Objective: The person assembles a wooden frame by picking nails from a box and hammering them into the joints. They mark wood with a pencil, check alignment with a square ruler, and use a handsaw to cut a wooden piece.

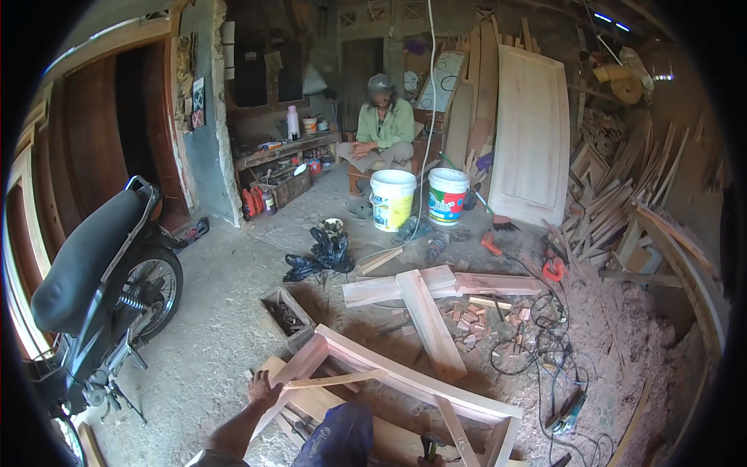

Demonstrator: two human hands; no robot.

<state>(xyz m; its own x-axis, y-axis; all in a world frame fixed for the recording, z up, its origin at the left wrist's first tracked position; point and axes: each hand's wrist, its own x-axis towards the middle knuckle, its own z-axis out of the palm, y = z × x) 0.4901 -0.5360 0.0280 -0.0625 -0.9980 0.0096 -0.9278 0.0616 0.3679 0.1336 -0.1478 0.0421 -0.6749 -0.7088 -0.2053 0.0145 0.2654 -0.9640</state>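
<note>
A pale wooden frame [420,381] lies low in front of me, with thin slanting braces at its corners. My left hand [265,390] is at its left side piece, fingers curled over the wood beside the end of a thin brace [334,380]. At the lower edge of the picture, my right hand [430,461] shows only in part, closed around what looks like a hammer [429,444] with a dark head. My knee in blue cloth [338,437] is between the hands. Under the frame lies a wide board [315,402].
Beyond the frame are a wooden box [286,317], crossed boards [430,323], offcuts [471,321], cords and a power tool [568,412]. A motorcycle [101,288] stands left. A seated person [383,124] is behind two buckets [393,201]. Sawdust and scrap wood lie right.
</note>
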